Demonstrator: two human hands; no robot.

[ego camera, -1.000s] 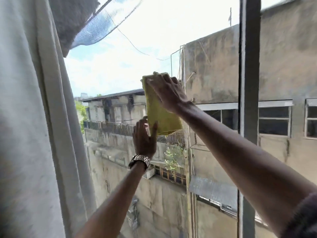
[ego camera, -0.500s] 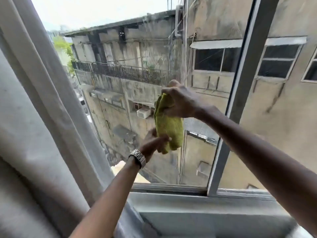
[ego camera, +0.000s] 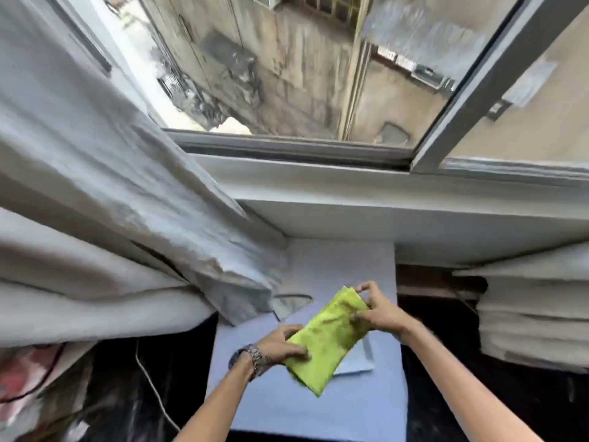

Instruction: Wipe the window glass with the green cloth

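Green cloth [ego camera: 328, 339] held btwn both hands, below window sill [ego camera: 382, 199].

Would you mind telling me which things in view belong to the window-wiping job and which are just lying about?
Part of the job:
green cloth, held by left hand and right hand
window glass

Just lying about:
curtain
white cable
wristwatch
stacked pale fabric
pale blue surface

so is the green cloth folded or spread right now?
Folded: the green cloth is a narrow layered strip, held between left hand and right hand.
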